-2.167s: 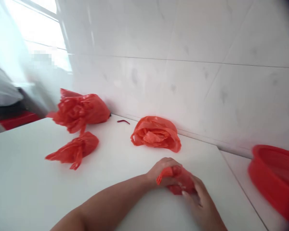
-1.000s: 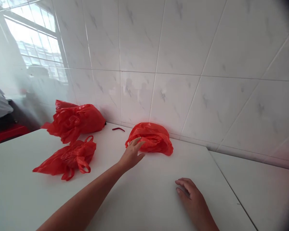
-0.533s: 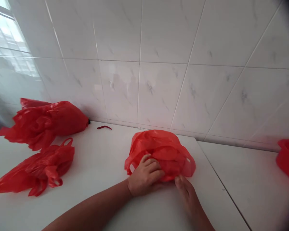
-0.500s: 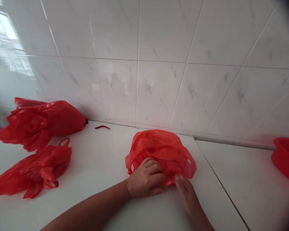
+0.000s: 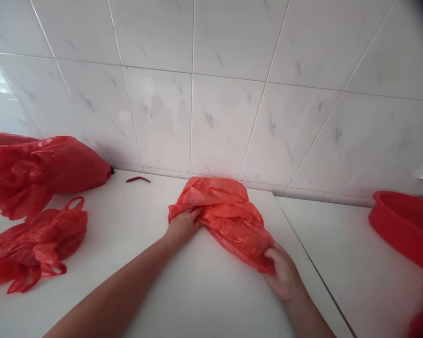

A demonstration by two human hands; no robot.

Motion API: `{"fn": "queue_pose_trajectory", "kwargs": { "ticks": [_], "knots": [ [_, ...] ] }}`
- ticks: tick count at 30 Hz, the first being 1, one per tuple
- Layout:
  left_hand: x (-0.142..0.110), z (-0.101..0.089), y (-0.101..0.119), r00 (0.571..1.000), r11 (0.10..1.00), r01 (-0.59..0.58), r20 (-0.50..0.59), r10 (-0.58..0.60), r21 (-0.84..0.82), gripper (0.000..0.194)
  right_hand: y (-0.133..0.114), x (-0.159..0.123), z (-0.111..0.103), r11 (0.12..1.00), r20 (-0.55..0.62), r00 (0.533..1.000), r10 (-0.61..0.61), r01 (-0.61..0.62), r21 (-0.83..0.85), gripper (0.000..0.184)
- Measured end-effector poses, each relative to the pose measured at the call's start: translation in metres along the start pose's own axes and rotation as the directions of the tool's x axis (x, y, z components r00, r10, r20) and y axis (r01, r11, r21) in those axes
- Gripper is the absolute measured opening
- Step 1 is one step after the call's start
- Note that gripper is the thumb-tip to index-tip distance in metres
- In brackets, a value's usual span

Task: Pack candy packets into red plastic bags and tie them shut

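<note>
Tiles (image 5: 229, 47) rise behind the bag (image 5: 229, 220) slanting nearer from our left hand (image 5: 183, 226), grip unclear, to our right hand (image 5: 284, 272), clutching it.

The left hand (image 5: 181, 228) and tapered left forearm (image 5: 123, 290) are seen bare at seven o'clock; the right hand (image 5: 284, 273) and right forearm (image 5: 308, 312) likewise at five.

A wall (image 5: 225, 47) of glossy, pale tiles with grey veining rose across the far side, crossed by thin light grout lines, with a narrow band along its foot. A white tabletop (image 5: 204, 300) reached back to it; on the right, beyond a dark slanting seam (image 5: 315, 270), lay a second white surface (image 5: 338, 234). Bright daylight gleamed at the far left, with soft, blurry reflections on the middle tiles.
</note>
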State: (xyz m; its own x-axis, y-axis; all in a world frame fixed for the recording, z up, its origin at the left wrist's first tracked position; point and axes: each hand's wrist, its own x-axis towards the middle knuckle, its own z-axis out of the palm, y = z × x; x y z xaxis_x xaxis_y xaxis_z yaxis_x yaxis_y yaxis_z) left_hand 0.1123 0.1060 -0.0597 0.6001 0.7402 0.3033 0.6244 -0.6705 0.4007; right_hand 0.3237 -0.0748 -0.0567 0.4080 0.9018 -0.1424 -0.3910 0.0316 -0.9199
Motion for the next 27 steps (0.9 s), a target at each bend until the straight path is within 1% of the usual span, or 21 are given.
{"fn": "queue_pose_trajectory", "kwargs": {
  "ticks": [2, 6, 8, 10, 13, 14, 15, 16, 17, 18, 19, 20, 21, 22, 23, 24, 25, 27],
  "knots": [
    [0.002, -0.006, -0.013, 0.996, 0.997, 0.078, -0.035, -0.077, 0.020, 0.035, -0.001, 0.000, -0.003, 1.000, 0.008, 1.000, -0.008, 0.008, -0.004, 0.028],
    [0.005, -0.017, -0.038, 0.974, 0.977, 0.203, -0.113, -0.195, 0.059, 0.034, -0.001, -0.002, -0.010, 0.999, 0.058, 0.998, -0.040, 0.041, -0.011, 0.019],
    [0.006, -0.021, -0.044, 0.959, 0.966, 0.246, -0.166, -0.231, 0.080, 0.036, -0.004, -0.001, -0.016, 0.999, 0.070, 0.997, -0.043, 0.041, 0.023, 0.023],
    [0.007, -0.023, -0.042, 0.943, 0.957, 0.272, -0.228, -0.244, 0.102, 0.035, -0.008, 0.001, -0.025, 0.998, 0.022, 0.999, -0.033, 0.032, 0.050, 0.032],
    [0.006, -0.025, -0.029, 0.920, 0.955, 0.266, -0.329, -0.211, 0.133, 0.033, -0.015, 0.005, -0.040, 1.000, -0.096, 0.995, -0.019, 0.021, 0.020, 0.044],
    [0.004, -0.026, -0.022, 0.913, 0.958, 0.252, -0.363, -0.187, 0.140, 0.032, -0.017, 0.005, -0.045, 0.999, -0.133, 0.991, -0.032, 0.028, -0.029, 0.047],
    [0.002, -0.026, -0.015, 0.906, 0.962, 0.234, -0.391, -0.162, 0.144, 0.032, -0.019, 0.006, -0.049, 0.992, -0.194, 0.979, -0.066, 0.043, -0.123, 0.049],
    [-0.001, -0.026, -0.009, 0.900, 0.966, 0.216, -0.414, -0.138, 0.146, 0.031, -0.022, 0.005, -0.053, 0.967, -0.275, 0.953, -0.124, 0.053, -0.250, 0.051],
    [-0.004, -0.026, -0.002, 0.894, 0.972, 0.185, -0.435, -0.104, 0.147, 0.030, -0.025, 0.004, -0.056, 0.921, -0.364, 0.910, -0.201, 0.049, -0.385, 0.054],
    [-0.008, -0.026, 0.004, 0.889, 0.980, 0.131, -0.456, -0.049, 0.151, 0.029, -0.028, 0.002, -0.057, 0.867, -0.444, 0.850, -0.284, 0.029, -0.498, 0.057],
    [-0.012, -0.026, 0.010, 0.880, 0.986, 0.047, -0.474, 0.036, 0.160, 0.028, -0.031, 0.000, -0.057, 0.804, -0.503, 0.778, -0.377, 0.005, -0.595, 0.060],
    [-0.015, -0.025, 0.015, 0.864, 0.982, -0.068, -0.481, 0.147, 0.179, 0.027, -0.034, -0.004, -0.055, 0.729, -0.523, 0.706, -0.478, -0.012, -0.684, 0.062],
    [-0.019, -0.024, 0.020, 0.840, 0.958, -0.205, -0.465, 0.278, 0.201, 0.027, -0.036, -0.008, -0.051, 0.644, -0.498, 0.646, -0.578, -0.014, -0.765, 0.060],
    [-0.023, -0.023, 0.025, 0.808, 0.913, -0.345, -0.427, 0.407, 0.217, 0.026, -0.038, -0.013, -0.045, 0.544, -0.430, 0.605, -0.670, 0.005, -0.839, 0.055],
    [-0.025, -0.021, 0.029, 0.773, 0.858, -0.464, -0.372, 0.513, 0.218, 0.026, -0.037, -0.017, -0.036, 0.429, -0.332, 0.584, -0.741, 0.031, -0.903, 0.048],
    [-0.027, -0.018, 0.033, 0.750, 0.811, -0.549, -0.310, 0.585, 0.202, 0.026, -0.035, -0.022, -0.027, 0.324, -0.224, 0.589, -0.776, 0.068, -0.944, 0.042],
    [-0.029, -0.016, 0.036, 0.736, 0.778, -0.604, -0.252, 0.628, 0.176, 0.025, -0.031, -0.027, -0.016, 0.249, -0.123, 0.628, -0.769, 0.116, -0.962, 0.039],
    [-0.030, -0.010, 0.041, 0.740, 0.761, -0.639, -0.179, 0.648, 0.114, 0.027, -0.017, -0.033, 0.006, 0.195, 0.041, 0.758, -0.652, 0.220, -0.956, 0.038]
  ]
}}
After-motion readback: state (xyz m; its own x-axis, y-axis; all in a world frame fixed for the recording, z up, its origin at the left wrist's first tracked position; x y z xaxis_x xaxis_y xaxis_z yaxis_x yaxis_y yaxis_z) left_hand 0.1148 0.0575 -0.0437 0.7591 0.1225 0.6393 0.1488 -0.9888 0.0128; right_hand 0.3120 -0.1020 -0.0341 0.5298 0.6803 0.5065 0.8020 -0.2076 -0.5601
